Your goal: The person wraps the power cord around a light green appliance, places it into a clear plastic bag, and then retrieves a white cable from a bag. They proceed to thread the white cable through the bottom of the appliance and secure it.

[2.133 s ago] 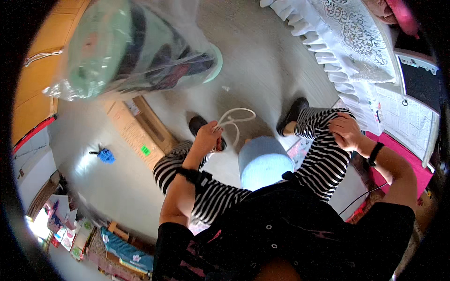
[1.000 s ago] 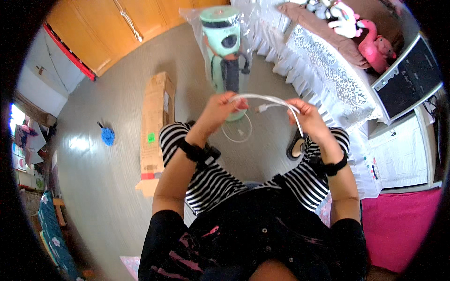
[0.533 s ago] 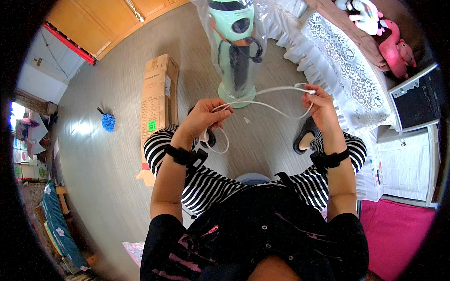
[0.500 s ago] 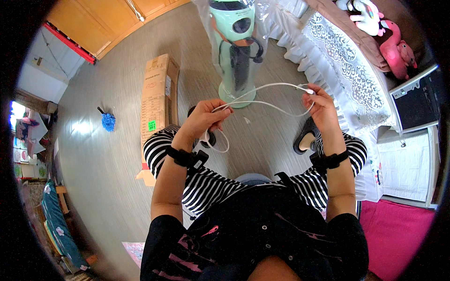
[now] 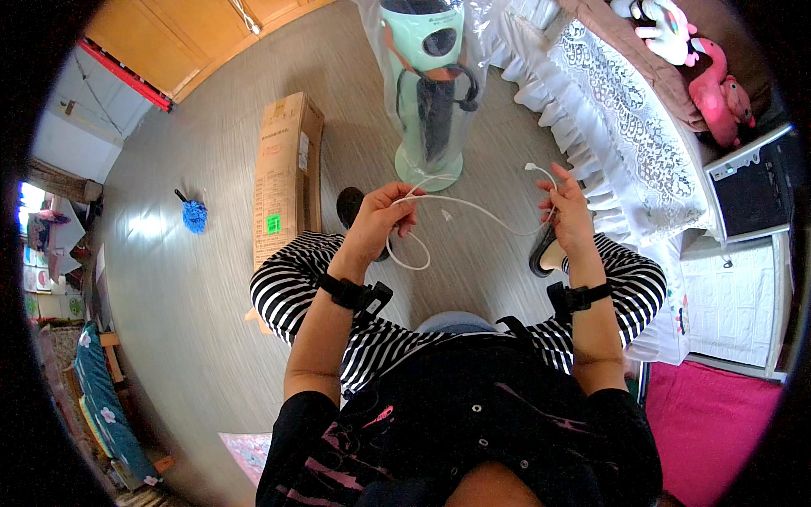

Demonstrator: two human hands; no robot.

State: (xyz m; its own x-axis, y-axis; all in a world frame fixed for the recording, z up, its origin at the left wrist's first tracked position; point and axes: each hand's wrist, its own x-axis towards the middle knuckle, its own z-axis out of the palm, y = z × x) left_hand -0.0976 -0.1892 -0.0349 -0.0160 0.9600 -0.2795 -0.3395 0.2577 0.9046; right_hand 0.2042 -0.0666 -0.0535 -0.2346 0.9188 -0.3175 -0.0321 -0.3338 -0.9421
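A thin white cable (image 5: 463, 201) runs in loose loops between my hands, above the floor. My left hand (image 5: 382, 221) is closed, pinching the cable between thumb and fingers, and a loop of it hangs below. My right hand (image 5: 571, 213) pinches the same cable near one end, some fingers stretched out. That end carries a small white plug (image 5: 532, 167), standing free beside my right fingertips. The cable's other end I cannot make out. Beyond my hands stands a tall mint-green appliance (image 5: 410, 110) in clear plastic wrap, with dark parts on its front.
A long cardboard box (image 5: 283, 160) lies left of the appliance. Farther left, a blue duster (image 5: 194, 218) is on the floor. To the right are a white lace-covered bed (image 5: 625, 110), pink plush toys (image 5: 716, 93) and a pink mat (image 5: 710, 431).
Both hands have come slightly closer together, so the cable sags lower between them. The plug, earlier at my right fingertips, now sticks out free to their left.
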